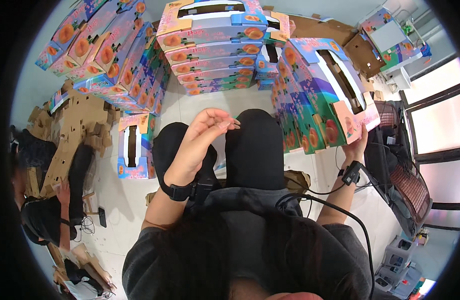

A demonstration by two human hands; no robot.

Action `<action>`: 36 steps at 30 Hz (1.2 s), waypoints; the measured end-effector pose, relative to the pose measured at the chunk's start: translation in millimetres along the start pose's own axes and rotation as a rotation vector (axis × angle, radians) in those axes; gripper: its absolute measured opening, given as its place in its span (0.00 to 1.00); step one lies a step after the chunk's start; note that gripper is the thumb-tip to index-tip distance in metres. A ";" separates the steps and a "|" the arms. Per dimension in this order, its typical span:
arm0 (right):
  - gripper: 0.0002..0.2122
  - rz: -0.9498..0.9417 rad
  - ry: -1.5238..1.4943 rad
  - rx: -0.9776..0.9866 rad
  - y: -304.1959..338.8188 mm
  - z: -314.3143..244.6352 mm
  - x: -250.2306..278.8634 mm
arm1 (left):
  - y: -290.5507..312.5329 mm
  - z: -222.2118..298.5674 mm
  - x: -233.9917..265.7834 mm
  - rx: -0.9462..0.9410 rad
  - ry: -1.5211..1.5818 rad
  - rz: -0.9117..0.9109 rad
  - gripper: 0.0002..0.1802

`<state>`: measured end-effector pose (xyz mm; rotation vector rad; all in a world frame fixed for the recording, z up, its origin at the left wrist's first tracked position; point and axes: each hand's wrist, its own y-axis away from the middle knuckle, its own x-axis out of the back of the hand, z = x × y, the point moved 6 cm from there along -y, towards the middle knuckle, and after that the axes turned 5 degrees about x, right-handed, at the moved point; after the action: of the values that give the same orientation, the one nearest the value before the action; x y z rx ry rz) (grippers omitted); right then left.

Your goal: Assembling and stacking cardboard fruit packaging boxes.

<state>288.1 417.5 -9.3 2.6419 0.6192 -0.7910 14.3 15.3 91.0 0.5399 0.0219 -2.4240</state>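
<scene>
My left hand [202, 135] is raised over my knees, its fingertips pinched together. What lies between them, if anything, is too small to make out. At the right, my right hand [356, 146] grips the near lower corner of a printed cardboard carton [351, 117], with its fingers partly hidden by the edge. This carton is blue, pink and green with peach pictures, and a long handle slot shows in its top. It tops a leaning stack of similar cartons [301, 110]. Both my wrists wear black straps, and the right one carries a small device [351, 173] with a cable.
Ahead stands a pile of cartons [212, 62]; more are stacked at the far left [107, 60]. A single carton [135, 145] lies by my left knee. Flattened brown cardboard [70, 140] and another person [42, 215] are at the left. A dark mesh chair [405, 175] stands right.
</scene>
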 end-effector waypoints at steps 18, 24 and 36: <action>0.51 0.617 -0.072 -0.541 40.3 152.0 122.4 | 2.8 -5.2 -5.0 0.076 -0.023 -0.077 0.06; 0.31 0.313 0.059 -0.466 24.4 160.6 63.2 | 1.1 -8.0 -6.4 0.095 -0.039 -0.076 0.05; 0.29 0.151 0.186 -0.363 16.0 160.0 46.1 | -1.4 -11.5 -9.8 0.130 -0.072 -0.127 0.04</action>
<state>259.8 352.7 -160.9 2.4041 0.5422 -0.3527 24.7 23.9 84.1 0.5231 -0.1369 -2.5807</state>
